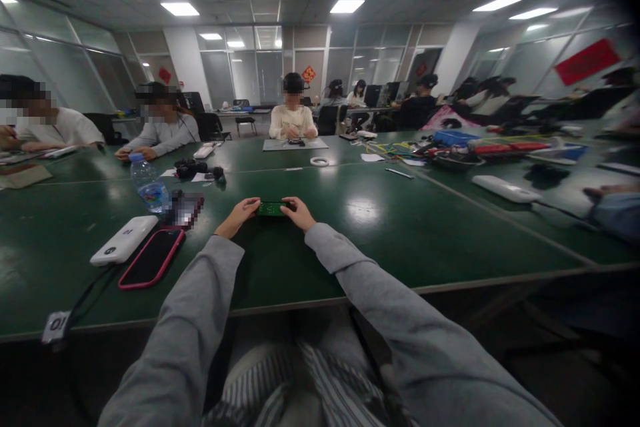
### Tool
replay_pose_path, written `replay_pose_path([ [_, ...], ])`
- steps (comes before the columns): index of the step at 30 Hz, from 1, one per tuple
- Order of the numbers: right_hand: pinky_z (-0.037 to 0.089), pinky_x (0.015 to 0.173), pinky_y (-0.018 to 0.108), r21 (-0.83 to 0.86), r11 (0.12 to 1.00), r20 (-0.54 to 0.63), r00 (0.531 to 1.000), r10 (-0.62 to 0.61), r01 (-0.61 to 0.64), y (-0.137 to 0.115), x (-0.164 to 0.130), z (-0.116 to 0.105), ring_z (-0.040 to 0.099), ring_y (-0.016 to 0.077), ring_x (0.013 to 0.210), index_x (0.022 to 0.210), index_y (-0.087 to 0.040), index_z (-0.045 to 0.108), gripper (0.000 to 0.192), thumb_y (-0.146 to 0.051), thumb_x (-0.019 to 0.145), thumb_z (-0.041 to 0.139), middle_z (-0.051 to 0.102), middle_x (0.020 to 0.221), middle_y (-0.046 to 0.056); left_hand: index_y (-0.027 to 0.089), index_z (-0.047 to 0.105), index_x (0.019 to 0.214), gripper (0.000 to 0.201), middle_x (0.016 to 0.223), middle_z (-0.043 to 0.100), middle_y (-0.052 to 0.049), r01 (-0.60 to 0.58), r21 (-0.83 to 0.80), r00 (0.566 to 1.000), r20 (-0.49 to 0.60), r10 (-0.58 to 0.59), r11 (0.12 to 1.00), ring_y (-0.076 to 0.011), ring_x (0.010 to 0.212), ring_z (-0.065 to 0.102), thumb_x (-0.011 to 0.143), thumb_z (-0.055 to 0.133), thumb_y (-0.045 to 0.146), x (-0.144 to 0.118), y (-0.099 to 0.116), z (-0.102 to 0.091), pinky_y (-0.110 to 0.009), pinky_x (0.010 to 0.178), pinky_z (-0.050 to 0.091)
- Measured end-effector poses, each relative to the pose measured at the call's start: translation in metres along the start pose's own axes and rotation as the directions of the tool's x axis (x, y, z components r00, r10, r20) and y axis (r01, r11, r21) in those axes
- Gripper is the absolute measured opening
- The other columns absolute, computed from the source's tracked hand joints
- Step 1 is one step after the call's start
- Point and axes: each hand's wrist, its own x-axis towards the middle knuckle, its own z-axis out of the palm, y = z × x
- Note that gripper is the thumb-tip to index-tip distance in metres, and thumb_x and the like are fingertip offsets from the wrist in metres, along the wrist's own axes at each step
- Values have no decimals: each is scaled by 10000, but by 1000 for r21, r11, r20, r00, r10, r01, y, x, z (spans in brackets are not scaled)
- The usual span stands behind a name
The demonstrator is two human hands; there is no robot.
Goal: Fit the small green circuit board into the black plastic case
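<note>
Grey sleeves fill the near edge of the view, reaching forward over striped trousers to a small green circuit board (271, 208) held low over the green tabletop (380, 233). Fingers of the left hand (240, 213) pinch the board's left end, and fingers of the right hand (299, 212) pinch its right end, so both hands are closed on it from either side. Whether the board rests on the tabletop or hangs just above it cannot be told. Nothing is fitted to it or laid beside it, no tool or loose part lies near the hands, so the work looks to be at its very start, with the board merely picked up and held.

To the near left lie a phone in a red case (151, 257) and, touching it on the left, a white power bank (124, 240) with a black cable trailing toward the near edge. Farther left stands a water bottle (148, 183). Beyond the board, a white tape ring (319, 161) lies alone. Other people sit at the far side, each busy with their own hands.
</note>
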Motion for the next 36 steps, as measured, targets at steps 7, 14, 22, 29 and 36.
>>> replay_pose_path([
  [7,456,925,386,145,988,-34,997,67,-62,-4,-1,-4,555,182,979,1004,-193,576,374,-325,680,707,589,948,31,149,595,1159,573,1027,671,-98,25,31,999,24,-26,999,-165,931,624,685,733,439,-3,3,0,-310,873,467],
  [14,451,925,389,191,977,-49,993,108,-96,-7,-1,-6,540,196,1016,1020,-190,574,409,-365,674,703,588,1008,50,145,594,1157,540,1039,665,-96,30,25,1000,-3,-30,999,-152,868,634,702,729,403,-1,1,0,-313,864,483],
  [22,442,927,387,154,982,-29,993,112,-107,-5,-2,-4,551,185,981,1038,-186,566,421,-362,681,702,584,991,47,130,606,1106,507,999,666,-97,14,62,999,-39,-12,998,-167,858,635,703,723,415,-1,0,3,-329,851,483],
  [29,424,937,383,111,990,-58,994,98,-91,-3,0,-2,517,200,1045,994,-188,588,387,-377,677,703,578,1012,50,127,578,1112,480,964,669,-78,-9,107,999,-39,14,994,-142,790,637,744,673,419,3,-5,3,-318,813,498],
  [36,424,927,364,56,995,-47,995,86,-83,-3,-1,-2,523,182,986,1021,-176,587,383,-367,704,683,556,992,49,132,572,1104,412,915,671,-65,-8,150,997,-71,19,989,-130,745,635,773,648,365,7,-8,3,-298,767,510],
])
